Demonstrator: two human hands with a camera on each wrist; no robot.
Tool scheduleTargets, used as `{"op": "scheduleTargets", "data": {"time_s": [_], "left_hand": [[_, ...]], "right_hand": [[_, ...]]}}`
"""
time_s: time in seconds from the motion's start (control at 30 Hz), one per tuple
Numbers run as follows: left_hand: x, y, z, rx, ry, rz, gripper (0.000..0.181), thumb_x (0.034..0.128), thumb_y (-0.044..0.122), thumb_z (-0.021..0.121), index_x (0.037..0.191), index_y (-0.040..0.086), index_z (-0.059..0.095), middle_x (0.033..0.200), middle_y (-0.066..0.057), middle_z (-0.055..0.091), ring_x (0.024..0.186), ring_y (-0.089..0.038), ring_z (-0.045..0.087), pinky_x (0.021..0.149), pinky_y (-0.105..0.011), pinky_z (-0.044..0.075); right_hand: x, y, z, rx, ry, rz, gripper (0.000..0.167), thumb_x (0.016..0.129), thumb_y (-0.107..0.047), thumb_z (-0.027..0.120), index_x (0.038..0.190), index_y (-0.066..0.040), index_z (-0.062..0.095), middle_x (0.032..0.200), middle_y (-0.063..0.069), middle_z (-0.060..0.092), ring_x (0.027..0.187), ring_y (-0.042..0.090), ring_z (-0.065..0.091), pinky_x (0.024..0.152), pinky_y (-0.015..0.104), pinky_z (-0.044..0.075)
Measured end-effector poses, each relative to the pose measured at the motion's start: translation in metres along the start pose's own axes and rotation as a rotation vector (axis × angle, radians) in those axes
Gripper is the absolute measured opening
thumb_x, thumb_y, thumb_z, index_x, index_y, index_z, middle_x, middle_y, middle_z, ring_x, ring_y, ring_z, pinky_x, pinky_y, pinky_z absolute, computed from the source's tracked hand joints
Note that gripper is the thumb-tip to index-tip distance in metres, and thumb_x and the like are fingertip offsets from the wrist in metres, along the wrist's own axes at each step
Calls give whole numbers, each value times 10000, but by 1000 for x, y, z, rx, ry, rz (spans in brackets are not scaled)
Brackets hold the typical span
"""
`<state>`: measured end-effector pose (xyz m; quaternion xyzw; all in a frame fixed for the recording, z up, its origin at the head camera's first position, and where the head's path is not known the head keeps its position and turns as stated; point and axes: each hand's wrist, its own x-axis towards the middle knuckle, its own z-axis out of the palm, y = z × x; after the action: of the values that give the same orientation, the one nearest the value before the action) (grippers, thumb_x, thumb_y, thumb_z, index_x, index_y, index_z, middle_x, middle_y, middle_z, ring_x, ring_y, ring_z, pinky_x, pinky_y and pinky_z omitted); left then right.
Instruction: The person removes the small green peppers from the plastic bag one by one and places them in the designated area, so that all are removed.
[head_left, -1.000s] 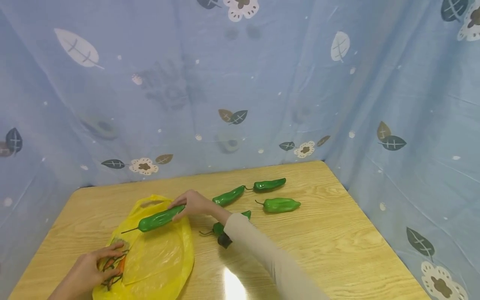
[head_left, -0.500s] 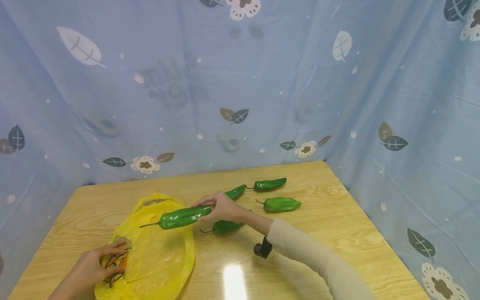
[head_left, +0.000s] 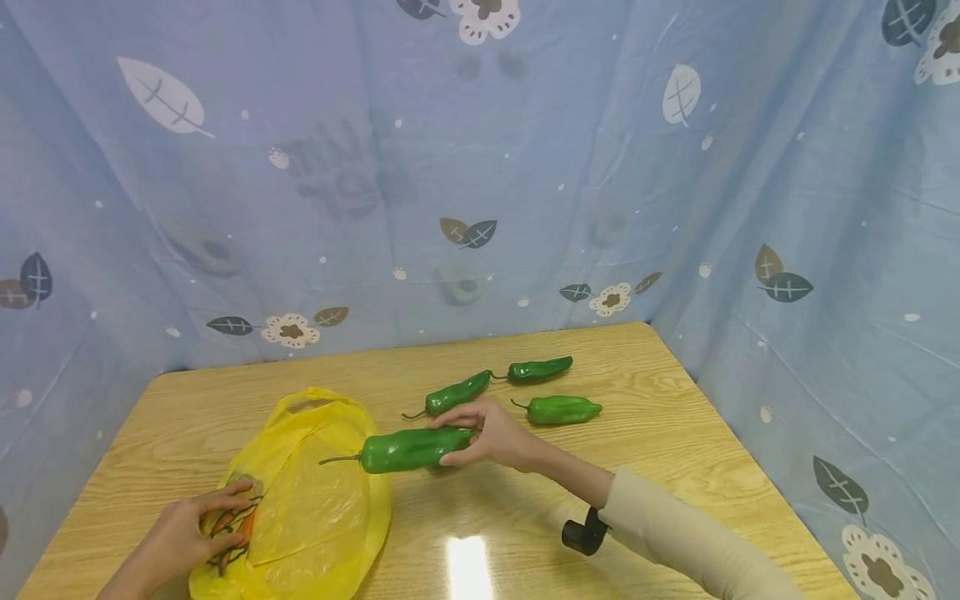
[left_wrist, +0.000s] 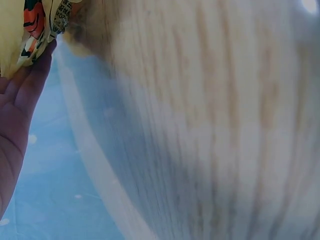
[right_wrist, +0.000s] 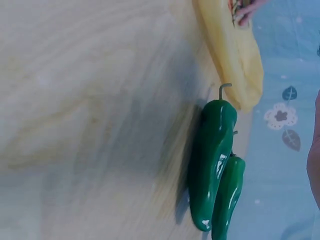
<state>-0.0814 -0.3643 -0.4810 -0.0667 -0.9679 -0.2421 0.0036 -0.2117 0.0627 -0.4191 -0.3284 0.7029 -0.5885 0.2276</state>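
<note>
My right hand (head_left: 498,437) grips a long green pepper (head_left: 401,451) by its tip end, the stem pointing left. This pepper is above the table, to the right of a yellow plastic bag (head_left: 322,500), and covers most of another pepper on the table. In the right wrist view only an edge of the hand (right_wrist: 314,155) shows, while two green peppers (right_wrist: 210,165) lie to its left. My left hand (head_left: 183,529) holds the bag's left side, fingers and thumb around a bunched part printed in orange and black. In the left wrist view, fingers (left_wrist: 32,82) touch this bag.
Behind the right hand lies a green pepper (head_left: 459,393). A second pepper (head_left: 540,369) lies near the back edge, and a lighter green one (head_left: 564,409) is to its front right. Blue patterned cloth (head_left: 480,167) hangs behind the wooden table (head_left: 637,500).
The right hand has carried the pepper rightward, from above the yellow bag to just beyond its right edge. The left hand stays in place on the bag.
</note>
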Motion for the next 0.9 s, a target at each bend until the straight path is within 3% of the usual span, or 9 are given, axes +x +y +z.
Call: {"op": "scheduleTargets", "data": {"time_s": [0.1, 0.2, 0.27, 0.4, 0.47, 0.53, 0.7, 0.77, 0.9], "left_hand": [[-1, 0, -1, -10, -14, -15, 439, 629, 271, 878, 1014, 110, 744, 1164, -215, 649, 955, -421, 628, 725, -465, 547], [0, -1, -2, -15, -24, -18, 444, 640, 268, 872, 1028, 99, 739, 1146, -209, 657, 959, -427, 625, 724, -477, 545], [0, -1, -2, -15, -24, -15, 442, 639, 274, 871, 1029, 112, 739, 1149, -182, 664, 975, -427, 619, 733, -478, 544], [0, -1, -1, 3, -6, 3, 423, 629, 309, 872, 1006, 164, 744, 1162, -89, 677, 992, -404, 616, 747, -450, 546], [-1, -1, 0, 13, 7, 14, 421, 622, 318, 874, 1000, 180, 747, 1160, -51, 682, 995, -389, 616, 744, -429, 548], [-1, -2, 0, 14, 11, 17, 421, 621, 315, 874, 999, 180, 747, 1156, -34, 684, 993, -389, 615, 742, -427, 549], [-2, -2, 0, 14, 10, 22, 425, 621, 315, 873, 999, 170, 747, 1155, -25, 685, 982, -394, 619, 732, -435, 551], [-1, -2, 0, 15, 6, 22, 423, 624, 318, 872, 1001, 172, 747, 1162, -24, 682, 986, -394, 618, 733, -434, 550], [1, -1, 0, 8, -5, 12, 428, 627, 305, 872, 1011, 164, 745, 1174, -71, 675, 1009, -414, 607, 746, -463, 543]], "right_hand": [[-14, -1, -1, 29, 3, 19, 425, 759, -3, 796, 1165, -66, 685, 1228, 104, 648, 684, 20, 556, 519, 172, 382], [-27, 0, -2, 44, 8, 31, 425, 759, 0, 794, 1165, -65, 683, 1236, 91, 644, 618, 30, 472, 513, 165, 373], [-36, 1, -3, 48, 8, 31, 422, 765, -4, 791, 1168, -58, 678, 1242, 84, 640, 744, 18, 571, 519, 164, 386], [-52, 3, -2, 65, 4, 7, 408, 778, 5, 777, 1169, -17, 664, 1238, 121, 632, 943, 22, 627, 508, 164, 374], [-60, 3, -1, 85, -4, -10, 411, 778, 10, 772, 1172, 9, 654, 1228, 149, 631, 929, 25, 628, 507, 158, 362], [-68, 4, 1, 102, -10, -17, 412, 779, -4, 775, 1172, 16, 652, 1210, 148, 641, 777, 6, 595, 504, 147, 358], [-87, 9, 5, 207, -55, -38, 418, 799, 4, 756, 1191, 58, 620, 1198, 140, 643, 899, 89, 652, 689, 205, 548], [-94, 13, 6, 257, -80, -48, 417, 808, 28, 739, 1198, 84, 601, 1208, 152, 633, 1037, 165, 644, 806, 292, 558], [-107, 18, 7, 301, -120, -53, 415, 817, 33, 729, 1203, 97, 590, 1219, 157, 622, 1069, 203, 634, 848, 354, 544]]}}
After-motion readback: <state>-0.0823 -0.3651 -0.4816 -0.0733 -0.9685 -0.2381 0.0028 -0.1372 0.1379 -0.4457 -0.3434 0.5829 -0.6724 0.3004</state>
